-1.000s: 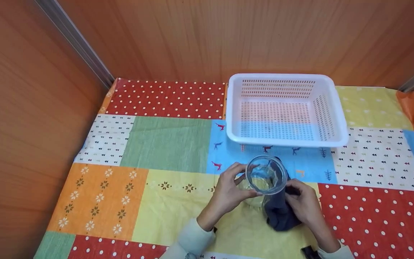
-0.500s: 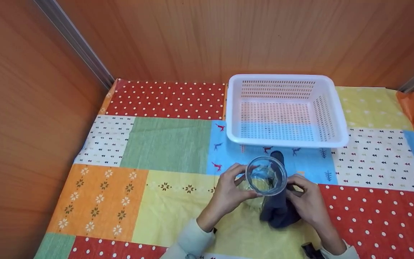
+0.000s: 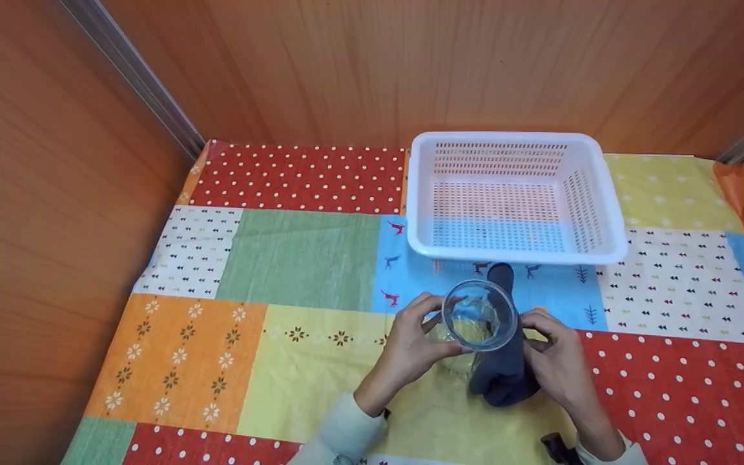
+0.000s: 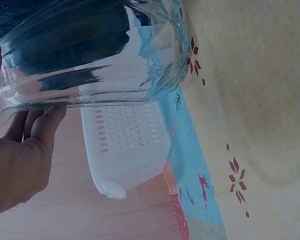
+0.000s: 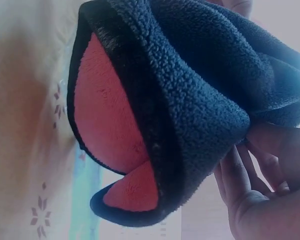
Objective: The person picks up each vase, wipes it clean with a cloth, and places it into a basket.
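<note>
My left hand (image 3: 407, 332) grips a clear glass jar (image 3: 475, 323) near its rim, with the thumb on the near side and fingers on the far side. The jar stands on the patchwork cloth, its round mouth facing up. In the left wrist view its glass wall (image 4: 105, 55) looks ribbed, and dark cloth shows through it. My right hand (image 3: 559, 358) pinches a dark grey cleaning cloth (image 3: 504, 371) against the jar's right side. The right wrist view shows the cloth's fuzzy outer face (image 5: 200, 75), black edging and pink underside (image 5: 105, 110). Part of the jar is hidden behind the cloth.
A white perforated plastic basket (image 3: 517, 258) stands just beyond the jar and the hands. A colourful patchwork tablecloth (image 3: 307, 258) covers the table. Wood-grain panels (image 3: 346, 71) enclose the back and left side.
The cleaning cloth's far end has slid forward, so more of it shows beyond the jar. My right hand has shifted slightly right. My left hand and the jar have hardly moved.
</note>
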Demonstrator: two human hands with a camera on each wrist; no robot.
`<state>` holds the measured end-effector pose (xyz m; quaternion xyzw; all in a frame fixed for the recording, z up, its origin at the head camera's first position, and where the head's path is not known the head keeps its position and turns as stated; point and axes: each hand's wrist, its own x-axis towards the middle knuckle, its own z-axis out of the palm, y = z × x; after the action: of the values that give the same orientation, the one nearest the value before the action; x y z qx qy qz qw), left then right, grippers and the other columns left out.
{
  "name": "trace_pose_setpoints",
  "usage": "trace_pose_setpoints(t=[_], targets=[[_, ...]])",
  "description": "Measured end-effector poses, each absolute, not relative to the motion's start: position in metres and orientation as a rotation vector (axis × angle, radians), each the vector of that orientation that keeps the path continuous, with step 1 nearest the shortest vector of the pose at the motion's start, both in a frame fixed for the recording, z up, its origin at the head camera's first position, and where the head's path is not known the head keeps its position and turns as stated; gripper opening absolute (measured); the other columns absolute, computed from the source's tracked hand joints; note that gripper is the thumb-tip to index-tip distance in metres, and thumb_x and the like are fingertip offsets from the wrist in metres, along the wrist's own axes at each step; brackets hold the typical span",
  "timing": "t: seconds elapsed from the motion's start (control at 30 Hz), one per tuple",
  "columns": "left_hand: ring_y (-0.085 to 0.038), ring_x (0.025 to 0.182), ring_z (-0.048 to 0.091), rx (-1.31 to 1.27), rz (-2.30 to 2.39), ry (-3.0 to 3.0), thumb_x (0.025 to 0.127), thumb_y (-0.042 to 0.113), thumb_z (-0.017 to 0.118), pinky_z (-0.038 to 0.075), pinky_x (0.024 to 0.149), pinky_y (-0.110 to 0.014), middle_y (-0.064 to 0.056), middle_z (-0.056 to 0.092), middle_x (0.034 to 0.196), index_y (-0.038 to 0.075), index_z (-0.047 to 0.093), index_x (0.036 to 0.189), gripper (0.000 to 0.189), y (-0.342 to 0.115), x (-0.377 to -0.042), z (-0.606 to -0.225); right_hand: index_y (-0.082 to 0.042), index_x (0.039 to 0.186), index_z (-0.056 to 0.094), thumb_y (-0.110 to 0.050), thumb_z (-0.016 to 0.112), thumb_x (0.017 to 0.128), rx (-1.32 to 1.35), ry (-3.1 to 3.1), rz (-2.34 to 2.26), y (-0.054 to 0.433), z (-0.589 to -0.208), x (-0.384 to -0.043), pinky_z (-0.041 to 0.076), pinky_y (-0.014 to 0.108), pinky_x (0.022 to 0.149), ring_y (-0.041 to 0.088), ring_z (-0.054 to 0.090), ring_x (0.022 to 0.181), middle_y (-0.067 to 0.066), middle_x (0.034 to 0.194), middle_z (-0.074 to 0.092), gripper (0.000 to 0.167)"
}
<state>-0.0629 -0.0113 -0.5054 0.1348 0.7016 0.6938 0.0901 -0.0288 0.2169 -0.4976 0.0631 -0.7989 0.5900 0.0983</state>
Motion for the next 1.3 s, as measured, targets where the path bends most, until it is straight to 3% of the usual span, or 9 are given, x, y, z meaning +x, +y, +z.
trace_pose_setpoints(t=[0.3, 0.6, 0.8, 0.9, 1.17, 1.3], targets=[[-0.041, 0.125, 0.060, 0.395, 2.052, 2.094, 0.073, -0.013, 0.089, 0.053, 0.108, -0.032, -0.011, 0.065, 0.120, 0.005, 0.074, 0.126, 0.058, -0.012, -0.063, -0.505, -0.001, 0.094, 0.078, 0.025, 0.074, 0.082, 0.178, -2.427, 1.659, 0.220, -0.513, -0.030, 0.058, 0.012, 0.080, 0.000, 0.065, 0.093, -0.005, 0.093, 0.070, 0.030], [-0.023, 0.120, 0.063, 0.410, 2.071, 2.093, 0.072, -0.013, 0.089, 0.054, 0.108, -0.035, -0.005, 0.066, 0.118, 0.007, 0.074, 0.127, 0.060, -0.012, -0.063, -0.504, -0.004, 0.095, 0.078, 0.023, 0.072, 0.084, 0.031, -2.571, 1.636, 0.227, -0.535, -0.034, 0.054, 0.010, 0.079, 0.004, 0.064, 0.089, -0.002, 0.092, 0.072, 0.029], [-0.040, 0.123, 0.061, 0.414, 2.082, 2.085, 0.070, -0.016, 0.087, 0.054, 0.107, -0.033, -0.006, 0.066, 0.118, 0.005, 0.074, 0.126, 0.062, -0.011, -0.062, -0.505, -0.005, 0.096, 0.079, 0.021, 0.073, 0.084, 0.004, -2.612, 1.623, 0.229, -0.541, -0.033, 0.053, 0.010, 0.081, 0.007, 0.065, 0.088, 0.000, 0.093, 0.073, 0.029], [-0.042, 0.124, 0.061, 0.419, 2.078, 2.092, 0.071, -0.015, 0.088, 0.054, 0.107, -0.034, -0.007, 0.066, 0.118, 0.004, 0.073, 0.127, 0.061, -0.012, -0.062, -0.506, -0.005, 0.098, 0.079, 0.021, 0.072, 0.085, -0.001, -2.611, 1.638, 0.228, -0.540, -0.033, 0.054, 0.011, 0.079, 0.009, 0.066, 0.088, 0.001, 0.094, 0.073, 0.030], [-0.020, 0.120, 0.063, 0.424, 2.057, 2.116, 0.073, -0.010, 0.090, 0.054, 0.107, -0.036, -0.004, 0.066, 0.119, 0.008, 0.074, 0.127, 0.059, -0.012, -0.061, -0.506, -0.003, 0.102, 0.078, 0.021, 0.072, 0.085, -0.030, -2.641, 1.657, 0.224, -0.523, -0.034, 0.057, 0.012, 0.079, 0.008, 0.068, 0.090, 0.003, 0.096, 0.073, 0.030], [-0.018, 0.120, 0.062, 0.418, 2.060, 2.104, 0.073, -0.012, 0.090, 0.055, 0.107, -0.034, -0.004, 0.066, 0.119, 0.008, 0.074, 0.127, 0.059, -0.012, -0.062, -0.505, -0.003, 0.102, 0.078, 0.022, 0.073, 0.084, 0.010, -2.602, 1.682, 0.222, -0.511, -0.034, 0.057, 0.012, 0.082, 0.007, 0.069, 0.096, 0.001, 0.098, 0.072, 0.031]])
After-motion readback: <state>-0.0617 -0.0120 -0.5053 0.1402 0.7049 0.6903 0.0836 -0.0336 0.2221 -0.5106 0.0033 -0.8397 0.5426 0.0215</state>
